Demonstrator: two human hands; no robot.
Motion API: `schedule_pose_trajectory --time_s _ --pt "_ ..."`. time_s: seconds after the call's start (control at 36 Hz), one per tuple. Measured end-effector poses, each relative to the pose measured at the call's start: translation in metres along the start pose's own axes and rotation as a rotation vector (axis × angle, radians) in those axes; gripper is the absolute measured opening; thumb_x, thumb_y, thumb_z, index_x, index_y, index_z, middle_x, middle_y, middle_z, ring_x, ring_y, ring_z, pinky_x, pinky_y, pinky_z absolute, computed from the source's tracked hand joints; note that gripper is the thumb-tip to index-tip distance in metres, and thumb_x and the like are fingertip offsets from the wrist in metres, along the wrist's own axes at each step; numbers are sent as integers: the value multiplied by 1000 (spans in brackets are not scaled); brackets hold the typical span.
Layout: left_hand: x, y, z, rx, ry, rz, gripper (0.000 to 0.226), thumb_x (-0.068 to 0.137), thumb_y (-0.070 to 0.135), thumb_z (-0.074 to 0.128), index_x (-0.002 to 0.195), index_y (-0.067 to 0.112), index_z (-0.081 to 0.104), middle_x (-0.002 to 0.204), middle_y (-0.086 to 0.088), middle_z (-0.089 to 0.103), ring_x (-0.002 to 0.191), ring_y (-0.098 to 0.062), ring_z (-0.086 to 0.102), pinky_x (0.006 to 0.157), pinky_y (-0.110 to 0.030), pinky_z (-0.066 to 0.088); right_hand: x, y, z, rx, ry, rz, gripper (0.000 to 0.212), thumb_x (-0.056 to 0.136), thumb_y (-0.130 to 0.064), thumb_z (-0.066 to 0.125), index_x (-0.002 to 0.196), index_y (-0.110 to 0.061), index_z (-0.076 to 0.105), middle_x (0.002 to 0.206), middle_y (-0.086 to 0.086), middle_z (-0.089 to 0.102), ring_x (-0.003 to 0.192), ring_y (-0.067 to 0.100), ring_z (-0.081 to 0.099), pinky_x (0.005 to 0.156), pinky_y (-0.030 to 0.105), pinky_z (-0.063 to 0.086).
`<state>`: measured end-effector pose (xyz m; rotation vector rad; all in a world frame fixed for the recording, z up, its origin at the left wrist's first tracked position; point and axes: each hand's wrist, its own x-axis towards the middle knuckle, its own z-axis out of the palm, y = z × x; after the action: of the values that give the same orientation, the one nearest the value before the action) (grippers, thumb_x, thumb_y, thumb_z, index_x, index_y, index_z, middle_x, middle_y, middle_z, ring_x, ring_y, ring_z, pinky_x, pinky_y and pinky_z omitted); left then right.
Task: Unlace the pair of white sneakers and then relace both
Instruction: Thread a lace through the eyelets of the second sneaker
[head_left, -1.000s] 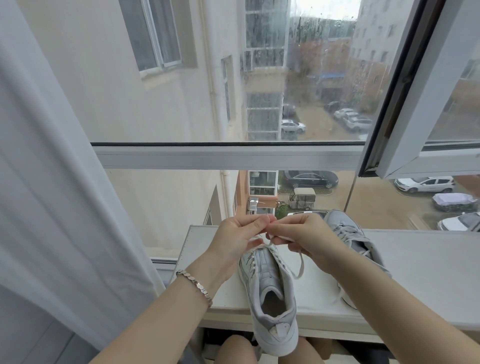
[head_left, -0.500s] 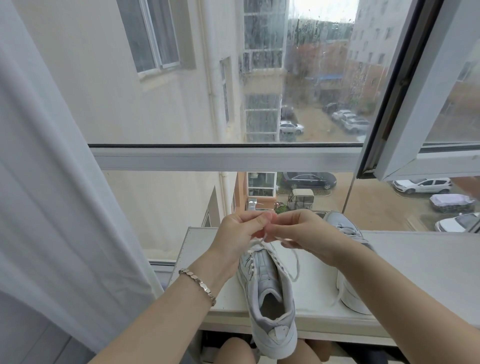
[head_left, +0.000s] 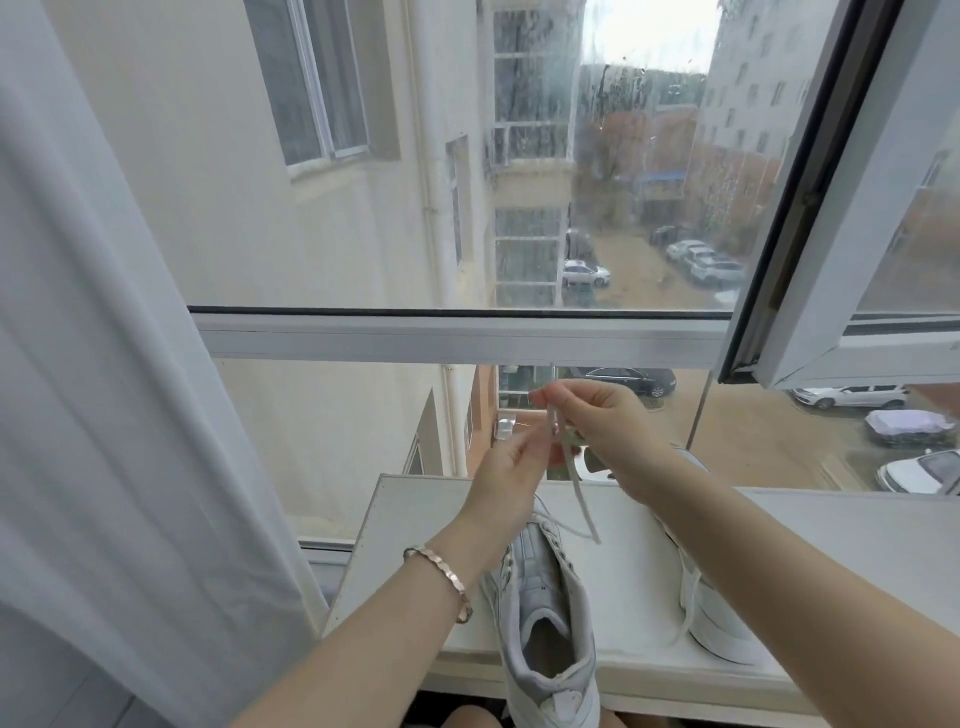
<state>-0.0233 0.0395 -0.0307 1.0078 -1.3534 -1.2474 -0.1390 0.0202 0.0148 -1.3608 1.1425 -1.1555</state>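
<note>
A white ledge (head_left: 415, 525) is seen under a big window (head_left: 467, 332). One white sneaker (head_left: 545, 623) is set on it, heel at the near edge, tongue bare. The other sneaker (head_left: 722, 623) is set beside it, partly hidden by the right arm. A flat white lace (head_left: 577, 499) is pinched and held up by the right hand (head_left: 608, 431). The left hand (head_left: 511, 478) is blurred, so its fingers cannot be told.

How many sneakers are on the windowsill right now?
2. The middle sneaker stands on the windowsill, heel over its near edge, its lace pinched by the right hand. The right sneaker stands beside it, largely hidden behind the right forearm.
</note>
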Motion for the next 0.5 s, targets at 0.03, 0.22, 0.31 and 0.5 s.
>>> schedule_pose_trajectory --time_s 0.03,0.22,0.31,0.5 --pt "1 -4 1 25 6 31 28 98 31 41 88 25 66 76 16 69 78 5 63 68 -3 42 2 0 1 21 7 -5 21 94 -18 53 84 -9 69 53 -13 63 41 0 56 34 11 36" --pt "13 -37 1 143 64 45 27 98 24 43 80 26 63 65 10 58 56 9 53 60 -4 39 20 -4 6 295 114 -25 19 95 -10 50 82 -5 63 58 1 67 58 13 68 60 23 57" --pt "12 -60 1 187 80 -38 30 99 27 40 76 22 58 65 6 55 53 7 52 55 -6 42 33 -10 5 356 188 -37 19 95 -9 50 81 -5 62 52 0 60 50 13 63 57 24 57" --pt "17 -90 -6 216 69 -130 29 98 15 44 73 18 58 69 5 59 63 3 56 64 -6 43 53 0 -14 179 300 -115 24 96 -11 49 77 -12 64 54 -3 52 46 8 46 48 18 45"
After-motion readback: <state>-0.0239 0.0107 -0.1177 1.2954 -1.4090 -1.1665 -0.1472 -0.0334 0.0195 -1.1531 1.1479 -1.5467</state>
